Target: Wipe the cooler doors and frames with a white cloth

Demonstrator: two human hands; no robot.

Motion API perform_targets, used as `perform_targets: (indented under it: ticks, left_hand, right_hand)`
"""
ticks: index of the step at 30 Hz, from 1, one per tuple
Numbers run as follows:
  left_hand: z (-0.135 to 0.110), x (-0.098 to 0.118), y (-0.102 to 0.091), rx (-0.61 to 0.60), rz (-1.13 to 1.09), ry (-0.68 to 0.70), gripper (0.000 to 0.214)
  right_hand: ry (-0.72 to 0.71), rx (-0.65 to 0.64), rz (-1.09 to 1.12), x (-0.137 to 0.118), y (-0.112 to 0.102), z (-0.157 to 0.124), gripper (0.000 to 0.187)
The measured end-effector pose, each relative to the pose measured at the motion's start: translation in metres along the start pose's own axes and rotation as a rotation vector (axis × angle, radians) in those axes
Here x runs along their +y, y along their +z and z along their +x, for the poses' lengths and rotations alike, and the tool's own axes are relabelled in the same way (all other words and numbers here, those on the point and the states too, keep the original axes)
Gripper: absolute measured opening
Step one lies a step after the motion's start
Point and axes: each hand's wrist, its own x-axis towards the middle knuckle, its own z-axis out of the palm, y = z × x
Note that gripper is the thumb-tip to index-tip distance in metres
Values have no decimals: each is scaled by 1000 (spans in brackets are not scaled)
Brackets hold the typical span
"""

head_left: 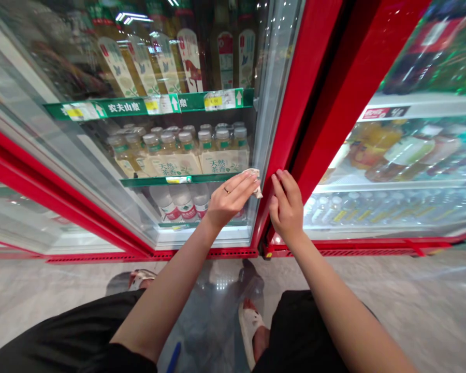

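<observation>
My left hand [231, 198] presses a small white cloth [255, 181] flat against the glass door [140, 171] of a red drinks fridge, near the door's right edge. A ring shows on one finger. My right hand [286, 205] rests with curled fingers on the red door frame [295, 114] just to the right of the cloth, gripping the frame's edge. Behind the glass stand rows of pale tea bottles [202, 150] on a green-edged shelf.
A second red fridge [404, 171] with bottled drinks stands to the right. More bottles [178, 62] fill the upper shelf behind a green price strip. Glossy grey floor [411, 300] lies below, with my sandalled feet [250, 324] close to the fridge base.
</observation>
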Motion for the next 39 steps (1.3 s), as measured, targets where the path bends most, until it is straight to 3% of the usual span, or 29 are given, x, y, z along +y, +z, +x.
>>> perform_targets:
  ticks: [3,6,9,15,18,22,25,29,32,35,39]
  left_hand:
    - [-7,6,-2,-29,-32,-79,49]
    - [-3,6,-1,-48,-65,-1,43]
    - [11,-2,1,-69,-95,84,42]
    - [11,2,4,45,-55,-73,46]
    - [8,12,11,-17,-92,17,43]
    - [25,12,24,-63,-149,212,36]
    - [35,7,29,-98,-187,203,45]
    - [25,10,25,-59,-162,98,49]
    - [17,10,19,-38,-114,161,39]
    - [16,2,12,-92,-128,218,42]
    - [10,-4,1,-102,-123,47,59]
  right_hand:
    - [53,4,6,0,5,6,67]
    - [67,-8,25,0,9,10,67]
    - [19,62,7,3,12,12,70]
    - [51,187,-43,12,9,12,68]
    - [48,204,-64,16,1,11,70]
    - [58,205,-84,18,-9,8,69]
    - [66,208,-69,18,-12,5,68]
    - [75,182,-50,17,-10,4,68]
    - [52,145,-28,14,-8,5,70]
    - [-1,96,-12,9,-8,7,74]
    - [-70,54,19,2,-6,10,80]
